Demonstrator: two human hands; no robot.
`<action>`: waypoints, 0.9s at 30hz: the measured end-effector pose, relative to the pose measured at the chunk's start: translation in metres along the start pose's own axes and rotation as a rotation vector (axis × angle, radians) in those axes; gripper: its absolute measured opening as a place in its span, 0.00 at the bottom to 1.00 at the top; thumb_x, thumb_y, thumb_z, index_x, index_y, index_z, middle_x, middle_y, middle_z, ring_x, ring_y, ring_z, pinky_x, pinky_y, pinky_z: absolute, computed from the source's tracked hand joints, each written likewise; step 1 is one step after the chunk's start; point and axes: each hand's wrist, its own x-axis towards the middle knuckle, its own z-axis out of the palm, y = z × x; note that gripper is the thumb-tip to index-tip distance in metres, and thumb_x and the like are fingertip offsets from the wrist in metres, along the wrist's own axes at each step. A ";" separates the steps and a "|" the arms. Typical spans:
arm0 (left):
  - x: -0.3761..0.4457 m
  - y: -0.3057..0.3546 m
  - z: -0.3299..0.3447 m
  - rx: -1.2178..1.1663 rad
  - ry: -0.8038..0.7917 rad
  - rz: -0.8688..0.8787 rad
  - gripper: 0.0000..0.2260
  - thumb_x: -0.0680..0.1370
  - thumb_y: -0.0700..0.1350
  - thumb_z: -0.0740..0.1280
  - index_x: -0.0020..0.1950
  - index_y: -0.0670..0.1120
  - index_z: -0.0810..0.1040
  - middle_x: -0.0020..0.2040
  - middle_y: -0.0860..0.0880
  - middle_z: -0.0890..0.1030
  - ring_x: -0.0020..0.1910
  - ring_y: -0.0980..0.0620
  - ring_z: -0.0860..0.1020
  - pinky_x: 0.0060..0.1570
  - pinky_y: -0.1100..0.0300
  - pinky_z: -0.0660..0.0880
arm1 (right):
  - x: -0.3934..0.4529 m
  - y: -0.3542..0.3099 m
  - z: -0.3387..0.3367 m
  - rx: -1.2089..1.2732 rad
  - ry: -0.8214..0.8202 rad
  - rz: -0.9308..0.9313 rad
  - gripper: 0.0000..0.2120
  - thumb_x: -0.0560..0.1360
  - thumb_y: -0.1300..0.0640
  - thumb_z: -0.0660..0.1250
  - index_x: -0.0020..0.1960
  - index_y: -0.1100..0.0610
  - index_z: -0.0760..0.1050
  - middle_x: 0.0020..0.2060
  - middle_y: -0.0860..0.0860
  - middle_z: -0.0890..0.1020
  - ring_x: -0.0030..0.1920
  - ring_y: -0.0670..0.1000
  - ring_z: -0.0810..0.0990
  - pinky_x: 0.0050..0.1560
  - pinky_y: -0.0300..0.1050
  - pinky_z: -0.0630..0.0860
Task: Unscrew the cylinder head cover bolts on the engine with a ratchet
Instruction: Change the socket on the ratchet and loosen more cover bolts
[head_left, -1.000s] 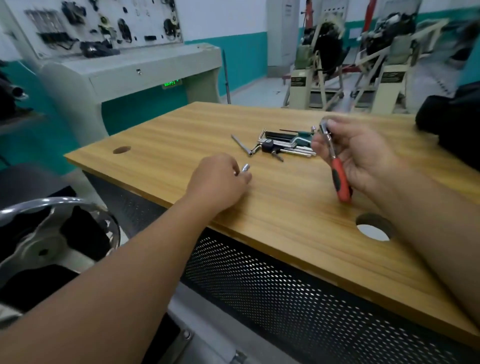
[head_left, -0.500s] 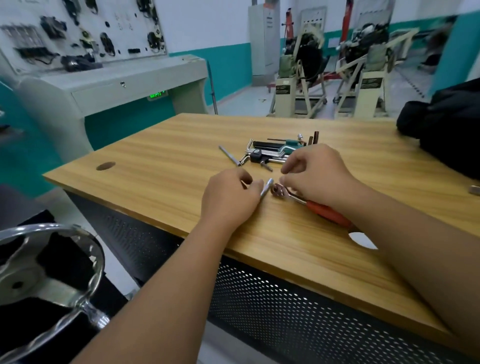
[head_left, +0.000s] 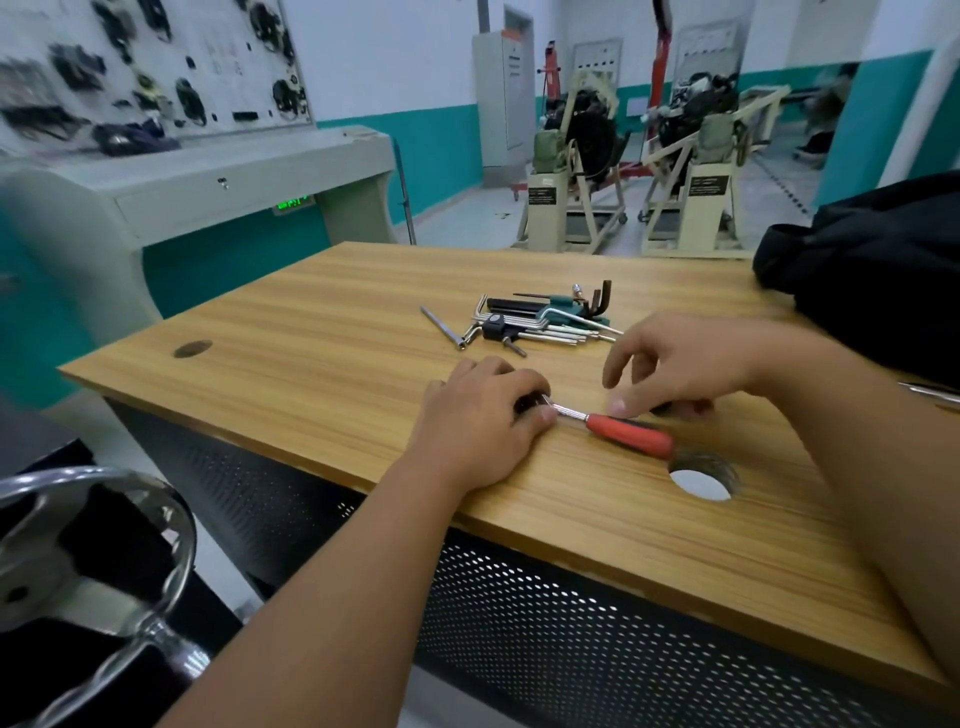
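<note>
The ratchet (head_left: 628, 434), with a red handle and a chrome shaft, lies on the wooden table (head_left: 322, 374) near its front edge. My left hand (head_left: 483, 415) curls over the ratchet's head and hides it, the thumb pressing on the shaft. Any socket there is out of sight under the fingers. My right hand (head_left: 675, 364) hovers just behind the handle with loose fingers, its thumb tip beside the handle's upper end. Two engines on stands (head_left: 587, 140) (head_left: 696, 119) sit far off across the room.
A set of hex keys (head_left: 540, 322) and a thin chrome bar (head_left: 441, 326) lie behind my hands. A black bag (head_left: 872, 270) fills the table's right end. A round cable hole (head_left: 701, 483) opens by the handle's tip. A steering wheel (head_left: 93, 545) is at lower left.
My right hand brought the ratchet down onto the table and loosened its grip. My left hand, which held a small chrome piece, moved right onto the ratchet's head.
</note>
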 end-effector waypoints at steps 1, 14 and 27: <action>0.000 0.000 0.001 -0.009 0.007 -0.002 0.13 0.80 0.64 0.62 0.62 0.64 0.76 0.61 0.59 0.75 0.65 0.53 0.69 0.59 0.48 0.68 | -0.002 0.002 0.000 0.073 -0.026 -0.021 0.12 0.71 0.56 0.81 0.52 0.52 0.82 0.43 0.57 0.83 0.31 0.54 0.82 0.31 0.49 0.81; 0.001 -0.007 -0.002 -0.256 0.274 -0.224 0.21 0.84 0.62 0.54 0.64 0.51 0.77 0.59 0.49 0.80 0.61 0.47 0.75 0.57 0.48 0.73 | 0.030 0.053 -0.002 0.100 0.975 0.309 0.09 0.76 0.59 0.66 0.45 0.46 0.82 0.47 0.51 0.84 0.46 0.52 0.79 0.44 0.45 0.73; -0.033 -0.006 -0.006 -0.047 0.027 -0.252 0.29 0.82 0.67 0.54 0.77 0.51 0.67 0.71 0.49 0.74 0.69 0.46 0.70 0.67 0.46 0.69 | 0.043 0.043 0.020 -0.155 0.578 0.170 0.03 0.75 0.52 0.74 0.46 0.44 0.85 0.49 0.46 0.85 0.47 0.50 0.77 0.45 0.45 0.72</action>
